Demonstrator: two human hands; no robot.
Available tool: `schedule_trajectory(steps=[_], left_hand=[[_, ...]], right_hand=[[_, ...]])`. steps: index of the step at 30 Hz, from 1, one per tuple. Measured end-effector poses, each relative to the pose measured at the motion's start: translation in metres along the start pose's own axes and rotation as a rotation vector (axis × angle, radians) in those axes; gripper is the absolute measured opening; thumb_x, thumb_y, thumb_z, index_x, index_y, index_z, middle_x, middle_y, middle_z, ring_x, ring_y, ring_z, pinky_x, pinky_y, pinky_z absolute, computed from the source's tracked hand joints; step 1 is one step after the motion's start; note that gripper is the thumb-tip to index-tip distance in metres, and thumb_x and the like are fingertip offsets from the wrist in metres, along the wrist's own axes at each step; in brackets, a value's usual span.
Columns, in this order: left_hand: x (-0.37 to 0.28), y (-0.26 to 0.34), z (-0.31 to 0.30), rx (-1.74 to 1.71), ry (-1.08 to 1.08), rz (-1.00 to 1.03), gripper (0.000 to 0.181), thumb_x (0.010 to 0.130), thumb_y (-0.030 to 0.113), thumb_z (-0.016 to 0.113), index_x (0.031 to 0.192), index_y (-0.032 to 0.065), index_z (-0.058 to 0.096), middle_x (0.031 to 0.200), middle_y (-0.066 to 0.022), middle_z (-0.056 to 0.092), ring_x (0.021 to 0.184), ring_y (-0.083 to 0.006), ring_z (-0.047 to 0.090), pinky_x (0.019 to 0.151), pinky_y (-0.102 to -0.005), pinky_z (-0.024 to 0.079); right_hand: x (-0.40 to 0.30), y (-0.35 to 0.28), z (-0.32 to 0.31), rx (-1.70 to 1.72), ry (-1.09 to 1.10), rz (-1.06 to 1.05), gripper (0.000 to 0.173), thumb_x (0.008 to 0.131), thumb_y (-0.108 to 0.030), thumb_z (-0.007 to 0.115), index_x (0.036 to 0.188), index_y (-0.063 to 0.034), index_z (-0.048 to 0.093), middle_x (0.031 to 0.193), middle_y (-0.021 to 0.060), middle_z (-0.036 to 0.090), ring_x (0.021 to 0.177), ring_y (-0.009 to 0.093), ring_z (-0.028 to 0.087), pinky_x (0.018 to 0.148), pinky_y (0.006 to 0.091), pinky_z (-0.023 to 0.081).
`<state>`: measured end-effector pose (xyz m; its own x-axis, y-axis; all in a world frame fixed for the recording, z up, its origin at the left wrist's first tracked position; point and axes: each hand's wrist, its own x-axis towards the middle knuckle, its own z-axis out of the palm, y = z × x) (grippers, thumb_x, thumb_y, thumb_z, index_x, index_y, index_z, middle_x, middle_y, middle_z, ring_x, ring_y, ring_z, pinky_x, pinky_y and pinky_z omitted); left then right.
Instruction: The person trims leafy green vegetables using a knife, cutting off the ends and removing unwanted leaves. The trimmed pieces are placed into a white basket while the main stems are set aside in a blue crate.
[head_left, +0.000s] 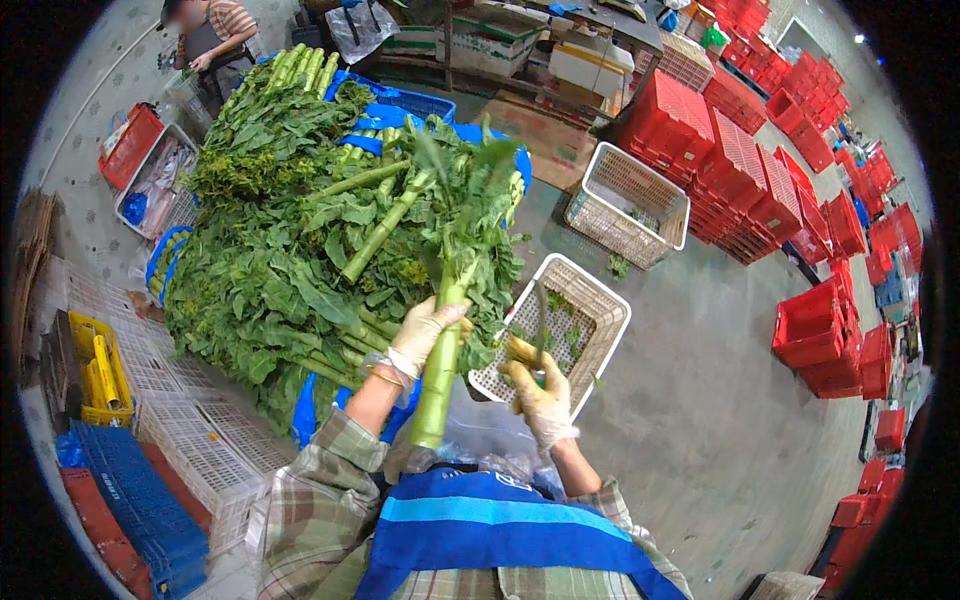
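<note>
A thick green leafy stem, like stem lettuce (444, 367), is held in my gloved left hand (427, 334), its bare cut end towards me and its leaves pointing away. My gloved right hand (540, 386) grips a tool with a dark curved blade (541, 315), apparently a small sickle or knife; its handle is mostly hidden by the fingers. The blade stands over a white plastic crate (619, 319) with leaf scraps (574, 339) in it. To the left and ahead lies a large heap of leafy stems (262, 262), some bundled with blue bands (373, 141).
A second white crate (634, 244) stands farther ahead, beside stacked red crates (667, 120). White crates (202, 442), a yellow basket (112, 416) and folded blue crates (135, 502) are at the left. A person (217, 37) stands beyond the heap. Clear plastic (487, 427) lies by my apron.
</note>
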<state>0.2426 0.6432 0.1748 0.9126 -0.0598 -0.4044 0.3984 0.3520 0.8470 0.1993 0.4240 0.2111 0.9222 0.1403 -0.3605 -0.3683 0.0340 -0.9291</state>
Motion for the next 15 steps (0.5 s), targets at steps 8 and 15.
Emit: schedule_trajectory(steps=[8, 15], left_hand=[[0.082, 0.065, -0.112, 0.828, 0.341, 0.253, 0.044, 0.085, 0.029, 0.072, 0.117, 0.0020, 0.059, 0.099, -0.0095, 0.068, 0.081, -0.0188, 0.064, 0.075, -0.0337, 0.052], [0.149, 0.081, -0.185, 1.508, 0.472, 0.115, 0.058, 0.087, 0.044, 0.063, 0.125, 0.0002, 0.056, 0.135, -0.0196, 0.050, 0.120, -0.0376, 0.053, 0.103, -0.0448, 0.042]], right_hand=[[-0.027, 0.069, -0.072, -0.018, 0.373, 0.162, 0.026, 0.095, -0.020, 0.062, 0.117, -0.0051, 0.061, 0.084, 0.0089, 0.069, 0.043, 0.006, 0.045, 0.039, 0.0215, 0.035], [-0.038, 0.087, -0.045, -0.046, 0.408, 0.263, 0.029, 0.094, -0.021, 0.064, 0.118, -0.0043, 0.060, 0.084, 0.0098, 0.069, 0.044, 0.007, 0.046, 0.041, 0.0218, 0.038]])
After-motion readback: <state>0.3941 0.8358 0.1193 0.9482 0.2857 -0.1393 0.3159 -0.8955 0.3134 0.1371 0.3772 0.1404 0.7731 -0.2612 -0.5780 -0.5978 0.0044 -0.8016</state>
